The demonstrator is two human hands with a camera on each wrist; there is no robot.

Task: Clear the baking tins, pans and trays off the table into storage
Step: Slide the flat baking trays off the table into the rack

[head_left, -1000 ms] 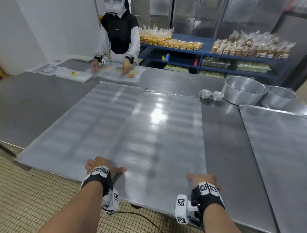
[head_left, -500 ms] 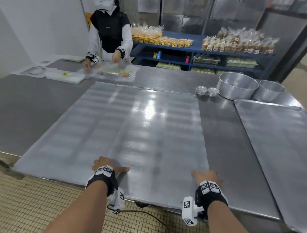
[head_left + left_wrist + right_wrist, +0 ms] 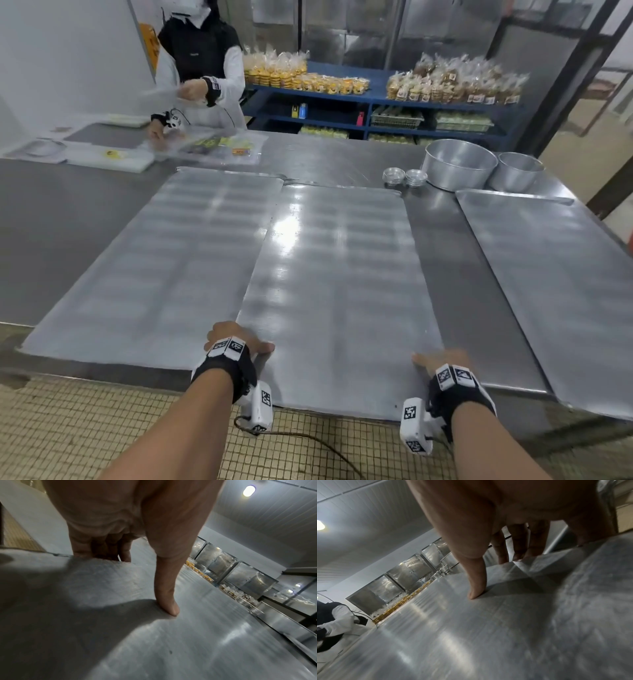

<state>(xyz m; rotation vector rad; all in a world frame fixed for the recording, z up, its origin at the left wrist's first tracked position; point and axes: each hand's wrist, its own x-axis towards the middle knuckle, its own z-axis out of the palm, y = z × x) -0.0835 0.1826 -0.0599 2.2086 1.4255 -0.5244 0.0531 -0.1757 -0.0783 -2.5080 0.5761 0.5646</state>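
Observation:
A large flat metal baking tray (image 3: 335,291) lies in the middle of the steel table (image 3: 68,222), its near end jutting past the table's front edge. My left hand (image 3: 236,339) grips its left edge: the thumb (image 3: 164,588) lies on top and the fingers (image 3: 102,547) curl down past the rim. My right hand (image 3: 438,359) holds the right edge the same way, thumb (image 3: 477,582) on the tray (image 3: 471,642) and fingers (image 3: 518,545) over the side. Another tray (image 3: 164,267) lies to the left, partly under this one, and a third (image 3: 561,284) to the right.
Two round deep tins (image 3: 459,164) (image 3: 517,171) and small stacked tart tins (image 3: 404,176) stand at the back right. A person (image 3: 202,68) works with plastic bags at the far left. Blue shelves (image 3: 376,102) with packed baked goods stand behind the table.
The middle tray has slid a little toward me, further over the table's front edge, with both hands still on its sides. The person at the far side has raised one hand.

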